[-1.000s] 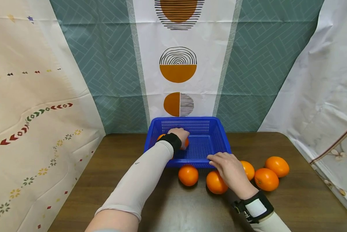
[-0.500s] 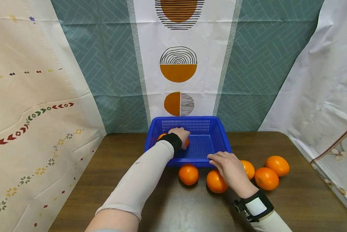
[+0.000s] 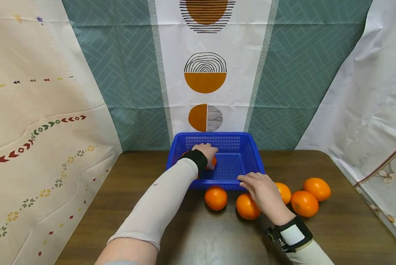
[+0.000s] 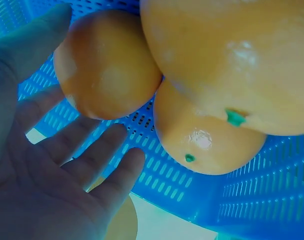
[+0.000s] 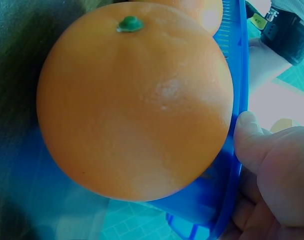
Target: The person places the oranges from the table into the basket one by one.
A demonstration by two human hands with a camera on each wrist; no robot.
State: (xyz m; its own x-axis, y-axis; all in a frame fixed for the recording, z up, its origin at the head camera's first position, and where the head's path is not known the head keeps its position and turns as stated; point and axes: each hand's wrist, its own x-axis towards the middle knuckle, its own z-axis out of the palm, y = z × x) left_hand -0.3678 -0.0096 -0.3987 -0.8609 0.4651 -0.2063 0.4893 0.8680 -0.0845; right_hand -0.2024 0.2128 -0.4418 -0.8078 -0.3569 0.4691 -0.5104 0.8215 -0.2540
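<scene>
My left hand (image 3: 206, 151) is inside the blue plastic basket (image 3: 231, 137), over an orange (image 3: 214, 160) near its left side. In the left wrist view the fingers of that hand (image 4: 66, 170) are spread and fairly straight beside an orange (image 4: 109, 70), with the thumb close to it. Two more oranges with green stem ends, a near one (image 4: 227, 55) and a lower one (image 4: 207, 145), lie against it. My right hand (image 3: 262, 193) rests on the basket's front rim near the right corner. In the right wrist view its thumb touches the rim (image 5: 242, 75).
On the wooden table (image 3: 198, 243), an orange (image 3: 216, 198) sits before the basket and another (image 3: 247, 207) lies beside my right hand. Three more oranges (image 3: 304, 204) cluster to the right. A patterned cloth (image 3: 204, 81) hangs behind the basket.
My left hand has lifted very slightly and its fingers look a little more spread over the orange. The right hand stays on the rim. The head view has shifted slightly.
</scene>
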